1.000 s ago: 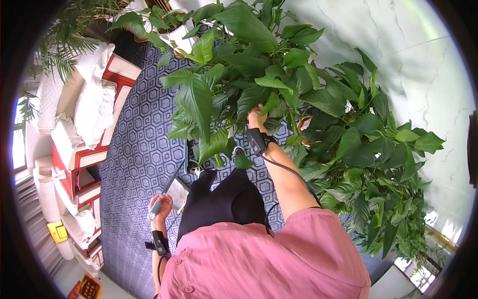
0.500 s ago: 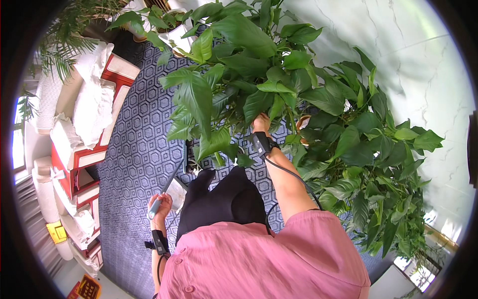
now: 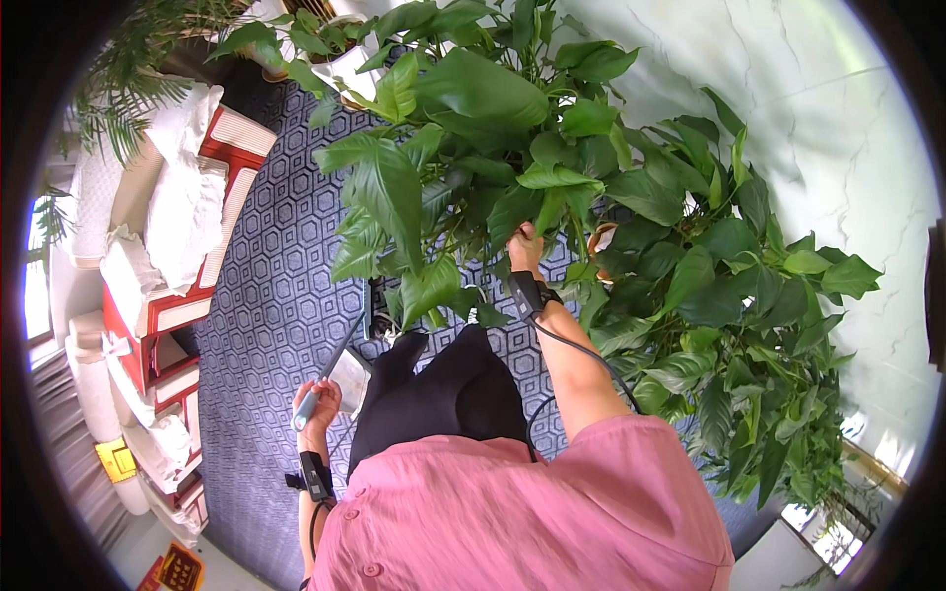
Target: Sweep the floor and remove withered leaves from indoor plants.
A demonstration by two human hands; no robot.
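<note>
My right hand [image 3: 526, 250] reaches into the lower leaves of a big leafy green potted plant [image 3: 483, 94]. Its fingers are curled together just under a dark leaf [image 3: 512, 215]; what they pinch, if anything, is hidden. Low on the left, my left hand [image 3: 317, 404] is wrapped round the pale blue-grey grip [image 3: 306, 409] of a long-handled tool. The tool's thin dark shaft [image 3: 345, 340] slants up to a narrow head [image 3: 368, 307] near the floor by my feet. Beside that hand, a pale flat-sided object [image 3: 350, 379] is partly covered by my leg.
More leafy plants [image 3: 729, 295] crowd the right side along a pale marbled wall [image 3: 838, 148]. A small brown-rimmed pot [image 3: 601, 241] shows between the leaves. White-draped red seats [image 3: 158, 295] line the left, on patterned blue-grey carpet [image 3: 266, 227]. A white planter [image 3: 355, 74] stands farther off.
My right hand has drawn slightly back and to the right, coming out more from beneath the leaf. Some leaves have shifted. My left hand and the tool stay nearly still.
</note>
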